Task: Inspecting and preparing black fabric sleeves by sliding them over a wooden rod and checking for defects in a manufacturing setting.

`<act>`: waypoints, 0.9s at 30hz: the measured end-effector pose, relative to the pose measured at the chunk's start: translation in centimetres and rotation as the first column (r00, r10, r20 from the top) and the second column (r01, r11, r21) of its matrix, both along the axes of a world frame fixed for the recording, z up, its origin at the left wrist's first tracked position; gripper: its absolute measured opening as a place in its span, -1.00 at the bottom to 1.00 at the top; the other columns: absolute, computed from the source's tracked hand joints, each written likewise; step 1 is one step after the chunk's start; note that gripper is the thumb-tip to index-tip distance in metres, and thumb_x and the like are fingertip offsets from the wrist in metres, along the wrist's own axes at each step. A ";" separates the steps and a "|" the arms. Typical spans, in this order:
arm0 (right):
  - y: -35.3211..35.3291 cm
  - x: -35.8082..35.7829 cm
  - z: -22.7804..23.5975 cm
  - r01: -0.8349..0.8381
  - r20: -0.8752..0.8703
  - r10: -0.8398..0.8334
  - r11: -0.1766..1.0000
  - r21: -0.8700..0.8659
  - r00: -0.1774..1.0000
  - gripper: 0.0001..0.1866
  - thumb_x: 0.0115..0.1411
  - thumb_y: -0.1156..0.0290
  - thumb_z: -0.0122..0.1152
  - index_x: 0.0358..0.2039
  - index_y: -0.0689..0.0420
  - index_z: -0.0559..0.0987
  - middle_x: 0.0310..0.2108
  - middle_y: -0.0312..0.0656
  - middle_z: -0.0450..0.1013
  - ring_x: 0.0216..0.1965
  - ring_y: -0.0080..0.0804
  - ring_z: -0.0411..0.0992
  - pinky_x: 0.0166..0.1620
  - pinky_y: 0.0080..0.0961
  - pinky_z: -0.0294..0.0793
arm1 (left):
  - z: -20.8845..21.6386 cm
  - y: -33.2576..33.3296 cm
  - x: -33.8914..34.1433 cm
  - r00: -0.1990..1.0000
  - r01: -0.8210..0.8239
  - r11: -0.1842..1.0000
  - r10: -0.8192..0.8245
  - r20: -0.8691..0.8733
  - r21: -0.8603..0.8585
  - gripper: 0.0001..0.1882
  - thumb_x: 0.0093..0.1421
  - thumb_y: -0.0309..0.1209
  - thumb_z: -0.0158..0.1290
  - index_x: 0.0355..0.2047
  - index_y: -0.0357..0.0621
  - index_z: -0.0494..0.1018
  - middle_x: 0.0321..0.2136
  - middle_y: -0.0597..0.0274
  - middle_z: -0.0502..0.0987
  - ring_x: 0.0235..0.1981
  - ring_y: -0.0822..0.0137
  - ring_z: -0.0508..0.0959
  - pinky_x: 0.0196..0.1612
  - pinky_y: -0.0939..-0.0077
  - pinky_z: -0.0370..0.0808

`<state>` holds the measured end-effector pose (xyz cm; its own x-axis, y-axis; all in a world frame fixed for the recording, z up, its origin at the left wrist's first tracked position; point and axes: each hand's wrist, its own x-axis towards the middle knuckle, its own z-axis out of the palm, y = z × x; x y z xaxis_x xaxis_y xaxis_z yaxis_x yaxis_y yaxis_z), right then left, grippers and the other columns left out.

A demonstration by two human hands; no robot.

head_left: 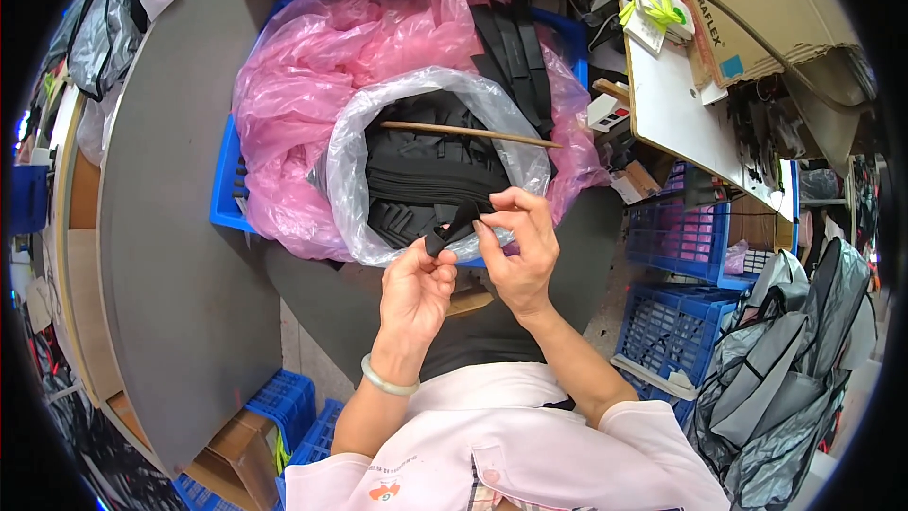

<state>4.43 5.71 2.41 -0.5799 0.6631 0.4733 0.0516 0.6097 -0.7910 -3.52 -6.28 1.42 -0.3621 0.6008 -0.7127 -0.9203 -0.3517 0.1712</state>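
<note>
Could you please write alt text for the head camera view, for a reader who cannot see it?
The left hand and right hand hold a bent black strip near the rim of an open clear plastic bag filled with black pieces. A thin wooden stick lies across the bag, surrounded by crumpled pink plastic in a blue crate.
</note>
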 end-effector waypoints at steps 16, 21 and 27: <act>-1.5 -0.5 0.1 -0.218 -0.195 0.211 0.093 -0.971 0.958 -0.88 0.05 0.47 0.26 -0.50 0.21 0.51 -0.54 -0.24 0.48 -0.56 -0.59 0.43 -0.56 -0.68 0.43 | 0.5 0.3 -2.7 0.579 -0.034 0.959 -0.210 -0.788 -0.280 -0.75 0.19 -0.56 -0.17 -0.25 -0.25 0.52 -0.71 0.31 0.46 -0.81 0.68 0.27 -0.75 0.84 0.15; -0.5 0.4 -0.4 -0.240 -0.289 0.390 -0.169 -0.956 0.874 -0.79 0.20 0.32 0.11 -0.38 0.24 0.53 -0.54 -0.10 0.50 -0.69 -0.57 0.38 -0.63 -0.69 0.38 | 1.2 -0.5 -3.7 0.536 0.111 0.926 -0.361 -0.763 -0.360 -0.76 0.19 -0.53 -0.17 -0.27 -0.27 0.51 -0.60 0.27 0.49 -0.70 0.69 0.33 -0.67 0.85 0.21; -1.8 -0.5 -0.2 -0.211 -0.262 0.332 -0.181 -0.961 0.906 -0.72 0.28 0.33 -0.04 -0.39 0.29 0.53 -0.58 -0.06 0.49 -0.74 -0.46 0.38 -0.67 -0.64 0.35 | 2.1 1.8 -2.7 0.785 0.034 0.987 0.071 -0.615 0.158 -0.73 0.24 -0.31 -0.05 -0.30 -0.30 0.50 -0.30 0.13 0.50 -0.17 0.37 0.47 -0.01 0.47 0.32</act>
<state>3.91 3.90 2.16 -0.8388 0.1261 -0.5297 0.2074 -0.8255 -0.5250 -6.23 -4.46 3.57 -0.7046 0.6704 -0.2326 -0.6285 -0.4375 0.6431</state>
